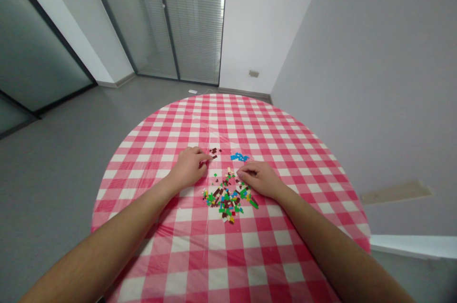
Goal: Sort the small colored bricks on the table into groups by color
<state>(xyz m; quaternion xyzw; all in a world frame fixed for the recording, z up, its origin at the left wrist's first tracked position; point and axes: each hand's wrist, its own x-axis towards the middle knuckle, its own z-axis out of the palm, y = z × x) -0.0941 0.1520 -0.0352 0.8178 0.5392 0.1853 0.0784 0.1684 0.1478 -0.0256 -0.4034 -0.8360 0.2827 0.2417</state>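
Head view, query: what is the state of each grip?

Reply: My left hand is curled, with the fingertips down on the cloth just beside a small cluster of dark-brown bricks. The fingers hide whatever lies beneath them, so I cannot tell whether they pinch a piece. My right hand lies relaxed and unclenched, holding nothing visible, with its fingertips at the top edge of a mixed heap of small plastic bricks.

Query: what is the work at this point, and what does a move call for?

Reply: I am working among three lots: the heap between my hands, the dark-brown cluster, and blue bricks just above the heap. The pieces are small and closely packed, so a clean pick calls for a narrow fingertip pinch.

Query: containers?

Reply: None in view; all lots lie directly on the pink-and-white gingham tablecloth of the round table
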